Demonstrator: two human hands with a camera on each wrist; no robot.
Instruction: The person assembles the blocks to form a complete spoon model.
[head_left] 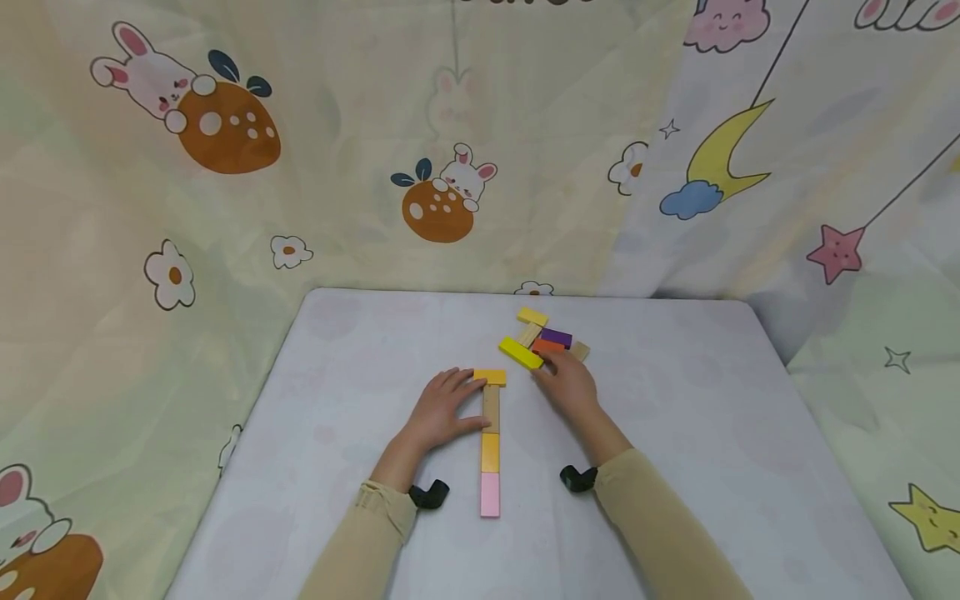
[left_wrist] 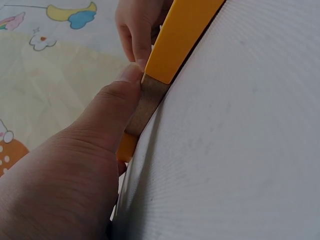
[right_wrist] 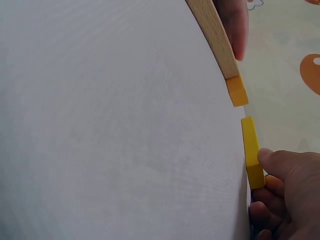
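Observation:
My left hand lies along the left side of a line of blocks, fingers extended. Its fingertips touch the crosswise orange block at the far end, and its thumb touches the plain wooden block. Nearer along the line come another orange block and a pink block. My right hand is at a small pile, pinching the end of a yellow block between thumb and fingers. An orange-red block lies under its fingertips, partly hidden.
Behind the right hand, the pile also has a purple block, a light yellow block and wooden blocks. All lie on a white table against a cartoon-printed cloth. Black straps sit at both wrists.

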